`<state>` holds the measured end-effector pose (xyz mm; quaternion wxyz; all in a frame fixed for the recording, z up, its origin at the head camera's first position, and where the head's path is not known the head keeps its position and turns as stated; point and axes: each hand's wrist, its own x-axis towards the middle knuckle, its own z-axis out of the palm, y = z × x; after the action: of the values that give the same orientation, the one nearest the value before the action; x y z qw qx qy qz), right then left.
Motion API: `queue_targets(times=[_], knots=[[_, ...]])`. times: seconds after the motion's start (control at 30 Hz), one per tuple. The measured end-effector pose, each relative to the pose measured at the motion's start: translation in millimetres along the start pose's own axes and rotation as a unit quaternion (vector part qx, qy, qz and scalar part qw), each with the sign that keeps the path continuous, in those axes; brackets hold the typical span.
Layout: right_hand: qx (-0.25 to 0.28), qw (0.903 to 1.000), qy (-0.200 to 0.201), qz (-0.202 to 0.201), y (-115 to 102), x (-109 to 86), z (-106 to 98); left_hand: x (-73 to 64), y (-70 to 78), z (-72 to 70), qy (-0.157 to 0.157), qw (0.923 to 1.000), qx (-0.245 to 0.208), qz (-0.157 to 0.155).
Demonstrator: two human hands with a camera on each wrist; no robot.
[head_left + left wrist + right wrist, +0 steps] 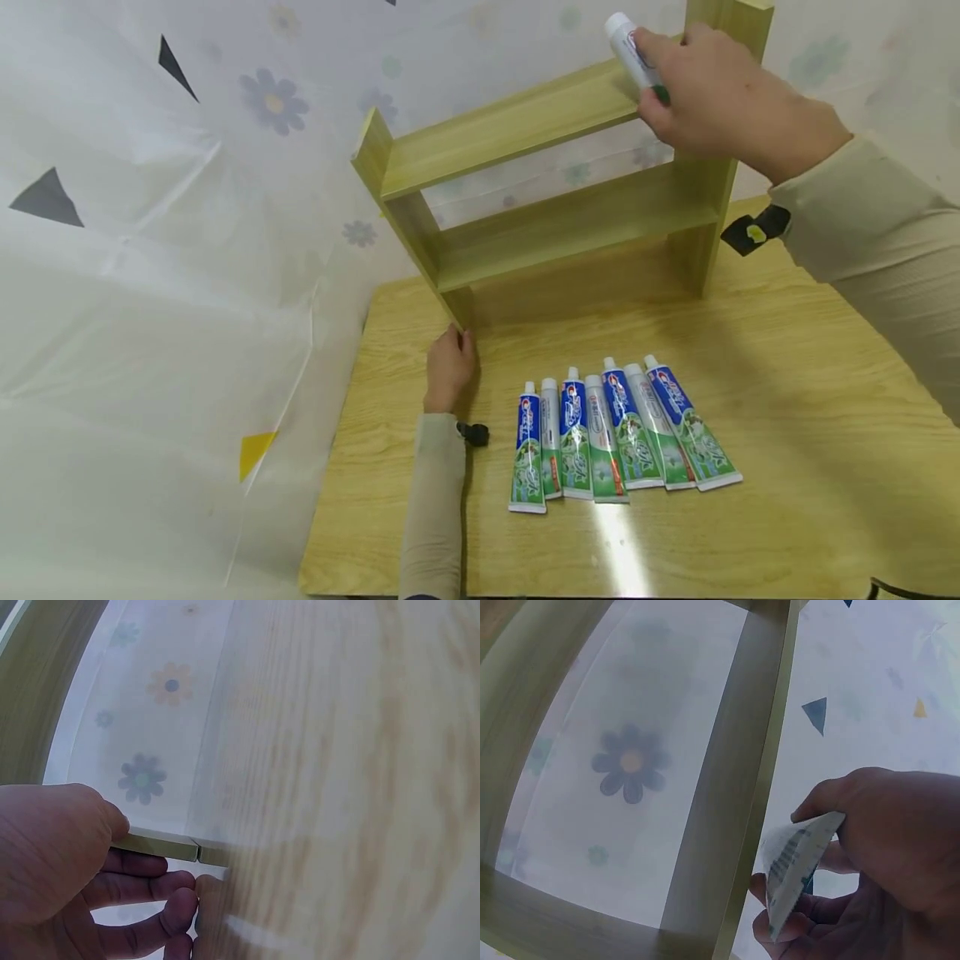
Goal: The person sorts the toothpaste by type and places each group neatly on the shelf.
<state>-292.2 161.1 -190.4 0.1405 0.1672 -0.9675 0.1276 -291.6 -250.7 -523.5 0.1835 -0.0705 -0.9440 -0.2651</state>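
Note:
My right hand [720, 96] holds a white toothpaste tube [628, 43] above the right part of the wooden shelf unit's [510, 133] top board. The tube's white cap points up and away. In the right wrist view the tube's flat crimped end [799, 870] shows between thumb and fingers. At the unit's lower left corner, my left hand [450, 367] pinches the side panel; the left wrist view has the thumb above the panel edge [161, 847] and fingers below. A row of several toothpaste tubes [576, 437], blue-green and silver-green, lies before the unit, caps toward it.
The unit stands at the back of a wood-grain table [810, 467]. White sheeting with flowers and triangles [187, 333] hangs behind and to the left. A dark curved thing [900, 590] shows at the bottom right edge.

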Motion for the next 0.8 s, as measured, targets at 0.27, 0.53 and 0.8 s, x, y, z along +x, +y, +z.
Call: queue_targets(times=[0.27,0.53,0.8], knots=[[-0.035,0.9980,-0.053,0.007,9,31.0,-13,6.2,-39.6,33.1,0.018,0.9985,0.051,0.010],[-0.009,0.9978,-0.052,0.039,11,39.1,-16,7.0,-36.1,31.2,0.004,0.9990,0.044,0.003],[0.051,0.9951,-0.025,0.081,16,42.0,-12,7.0,-35.6,33.0,0.010,0.9982,0.058,-0.002]])
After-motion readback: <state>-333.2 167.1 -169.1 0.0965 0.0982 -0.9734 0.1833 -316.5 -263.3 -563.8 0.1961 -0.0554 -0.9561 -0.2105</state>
